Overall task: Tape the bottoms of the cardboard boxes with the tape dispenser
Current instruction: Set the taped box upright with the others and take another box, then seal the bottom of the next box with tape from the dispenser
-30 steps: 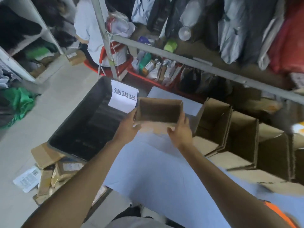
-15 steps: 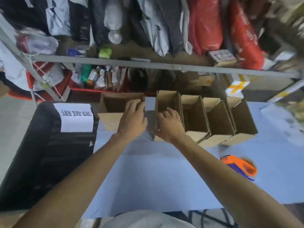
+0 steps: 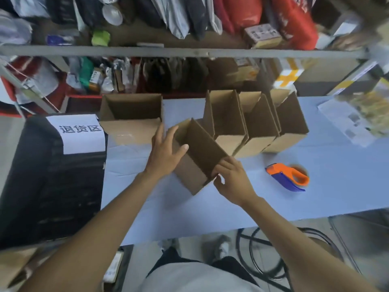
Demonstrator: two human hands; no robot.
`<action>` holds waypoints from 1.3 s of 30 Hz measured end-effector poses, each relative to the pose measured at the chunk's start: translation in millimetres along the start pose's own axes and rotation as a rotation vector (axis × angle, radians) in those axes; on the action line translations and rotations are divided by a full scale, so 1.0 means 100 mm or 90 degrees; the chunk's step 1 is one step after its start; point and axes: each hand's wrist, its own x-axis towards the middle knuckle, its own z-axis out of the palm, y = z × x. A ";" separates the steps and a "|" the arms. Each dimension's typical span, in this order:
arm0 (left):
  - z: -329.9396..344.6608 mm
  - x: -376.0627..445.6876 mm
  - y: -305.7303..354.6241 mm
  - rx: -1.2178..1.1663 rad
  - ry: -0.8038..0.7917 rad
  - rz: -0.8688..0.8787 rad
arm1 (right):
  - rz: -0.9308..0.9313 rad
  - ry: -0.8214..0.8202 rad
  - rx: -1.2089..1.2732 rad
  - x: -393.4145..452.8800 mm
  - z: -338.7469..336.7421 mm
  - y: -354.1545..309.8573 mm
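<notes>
Fresh cardboard box (image 3: pixel 200 152) now pulled out of the row, tilted above the bench (image 3: pixel 210 207); left hand (image 3: pixel 166 152) and right hand (image 3: pixel 233 180) grip its walls. Tape dispenser (image 3: pixel 287 175) lies untouched nearby; taping comes next.

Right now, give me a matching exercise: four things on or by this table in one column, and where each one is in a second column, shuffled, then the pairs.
Things:
1. tape dispenser
2. held box
3. paper sign
4. black bin

Places:
A. off the table's left edge
B. between the left hand and right hand
C. on the blue table, right of the right hand
D. on the bin's far rim

Pairs: 1-C, 2-B, 3-D, 4-A
</notes>
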 end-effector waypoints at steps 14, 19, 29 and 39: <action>1.17 -0.63 0.48 0.041 0.008 -0.299 | 0.595 -0.095 0.692 -0.88 0.00 0.95; 1.40 -0.82 0.57 -0.008 -0.009 -0.301 | 0.499 -0.151 0.642 -1.04 -0.07 1.19; 1.43 -0.63 0.73 0.338 -0.234 -0.247 | 0.469 -0.203 0.499 -0.73 -0.04 1.43; 1.47 -0.67 0.78 0.417 -0.148 -0.120 | 0.295 -0.220 0.244 -0.47 -0.08 1.58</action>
